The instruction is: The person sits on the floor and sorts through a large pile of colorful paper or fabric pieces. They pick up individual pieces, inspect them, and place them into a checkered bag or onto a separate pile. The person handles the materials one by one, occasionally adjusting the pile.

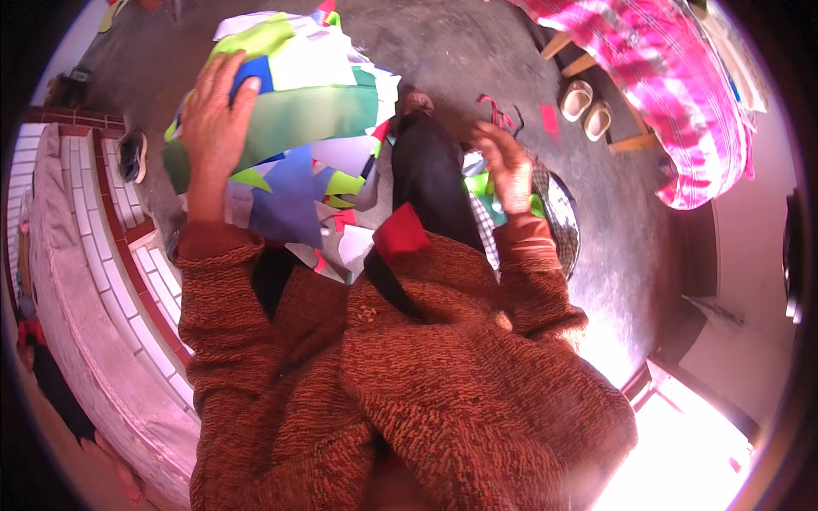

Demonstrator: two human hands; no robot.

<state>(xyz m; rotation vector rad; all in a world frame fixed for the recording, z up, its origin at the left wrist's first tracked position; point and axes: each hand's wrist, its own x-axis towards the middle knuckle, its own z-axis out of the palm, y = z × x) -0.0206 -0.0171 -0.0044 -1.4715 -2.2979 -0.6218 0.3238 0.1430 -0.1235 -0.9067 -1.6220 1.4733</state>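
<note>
My left hand (217, 119) rests with spread fingers on a big heap of fabric scraps (315, 119) in white, green, blue, purple and red. My right hand (507, 162) is held over a checkered bag (558, 213) that has green and white pieces (481, 187) in it. Its fingers are extended and slightly bent, and nothing shows in them. On my lap lies a red scrap (400, 232). More small scraps (354, 247) lie between the heap and my dark-trousered leg (426, 170).
Pale clogs (586, 111) stand on the grey floor (452, 51) beside a wooden-legged piece of furniture draped in pink plaid cloth (656, 85). A red scrap (550, 119) lies near them. At left, a dark shoe (132, 156) sits by a white-tiled ledge (98, 213) and a pink covered surface (94, 341).
</note>
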